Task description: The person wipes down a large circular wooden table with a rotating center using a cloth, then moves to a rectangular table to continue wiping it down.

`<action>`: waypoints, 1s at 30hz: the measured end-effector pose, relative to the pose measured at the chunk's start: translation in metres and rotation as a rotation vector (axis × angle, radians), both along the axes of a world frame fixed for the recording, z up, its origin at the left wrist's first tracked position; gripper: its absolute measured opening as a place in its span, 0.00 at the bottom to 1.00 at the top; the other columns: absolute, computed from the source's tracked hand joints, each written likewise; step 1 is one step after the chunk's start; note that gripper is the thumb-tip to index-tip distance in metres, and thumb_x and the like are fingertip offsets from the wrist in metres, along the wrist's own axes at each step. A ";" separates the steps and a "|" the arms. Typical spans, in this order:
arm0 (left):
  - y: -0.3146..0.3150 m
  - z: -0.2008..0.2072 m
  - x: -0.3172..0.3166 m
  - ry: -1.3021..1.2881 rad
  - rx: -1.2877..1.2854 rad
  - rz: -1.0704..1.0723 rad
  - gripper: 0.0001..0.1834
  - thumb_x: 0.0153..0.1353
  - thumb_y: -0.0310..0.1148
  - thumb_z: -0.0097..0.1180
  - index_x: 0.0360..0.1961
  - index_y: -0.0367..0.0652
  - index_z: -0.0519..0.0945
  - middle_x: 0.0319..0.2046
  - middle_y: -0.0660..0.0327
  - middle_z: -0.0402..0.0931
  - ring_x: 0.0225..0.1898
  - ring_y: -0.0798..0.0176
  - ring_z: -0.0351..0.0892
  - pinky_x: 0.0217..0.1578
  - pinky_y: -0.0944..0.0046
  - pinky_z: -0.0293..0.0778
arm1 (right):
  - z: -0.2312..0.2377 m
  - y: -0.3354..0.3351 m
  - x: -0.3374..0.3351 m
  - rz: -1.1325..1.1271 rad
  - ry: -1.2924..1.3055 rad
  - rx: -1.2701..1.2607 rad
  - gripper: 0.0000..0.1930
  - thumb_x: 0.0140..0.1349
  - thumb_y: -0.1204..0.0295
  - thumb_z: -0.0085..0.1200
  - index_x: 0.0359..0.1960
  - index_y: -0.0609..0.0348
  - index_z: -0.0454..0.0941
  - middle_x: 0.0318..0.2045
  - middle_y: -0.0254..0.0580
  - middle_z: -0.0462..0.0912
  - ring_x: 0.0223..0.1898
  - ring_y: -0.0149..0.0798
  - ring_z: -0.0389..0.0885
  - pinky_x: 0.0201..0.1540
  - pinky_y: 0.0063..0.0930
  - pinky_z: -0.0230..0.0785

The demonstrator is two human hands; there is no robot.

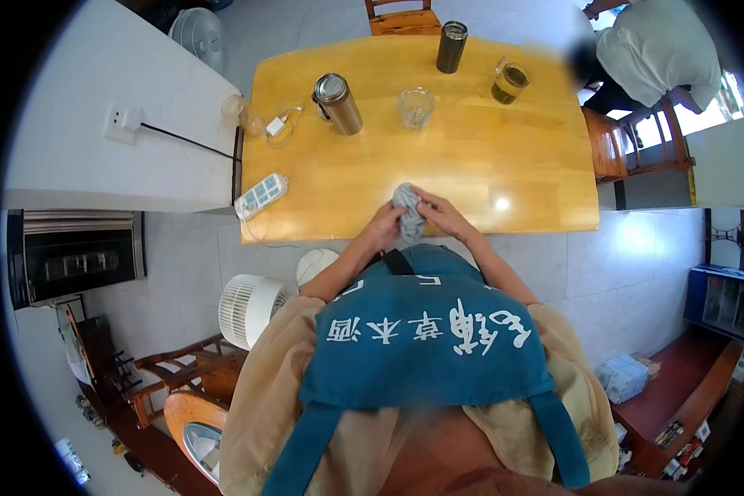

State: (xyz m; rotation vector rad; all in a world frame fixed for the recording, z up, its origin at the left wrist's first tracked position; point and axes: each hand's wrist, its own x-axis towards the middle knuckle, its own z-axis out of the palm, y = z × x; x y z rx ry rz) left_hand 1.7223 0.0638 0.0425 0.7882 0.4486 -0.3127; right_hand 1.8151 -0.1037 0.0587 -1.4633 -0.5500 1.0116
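Observation:
A crumpled grey cloth (407, 213) is bunched between my two hands, just above the near edge of the wooden table (488, 157). My left hand (383, 225) grips its left side with bent fingers. On the other side, my right hand (438, 212) pinches the cloth near its top. Farther back on the tabletop stand a bronze-coloured thermos flask (345, 114), a clear glass cup (416, 109), a dark tumbler (451, 50) and a glass mug of yellowish-green drink (508, 84).
A white power strip (261, 196) lies at the table's left edge, near a white charger (276, 126) with its cable. A white fan (252, 307) stands left of me. At the far right a person in a light shirt (660, 51) is by a wooden chair (636, 145).

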 end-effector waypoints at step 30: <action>0.050 -0.064 0.057 -0.062 2.166 -0.456 0.33 0.61 0.48 0.47 0.67 0.60 0.58 0.70 0.53 0.45 0.70 0.40 0.39 0.61 0.27 0.40 | -0.097 -0.042 0.098 -0.602 -1.069 -1.220 0.33 0.64 0.52 0.40 0.67 0.55 0.55 0.69 0.51 0.51 0.71 0.51 0.45 0.68 0.52 0.37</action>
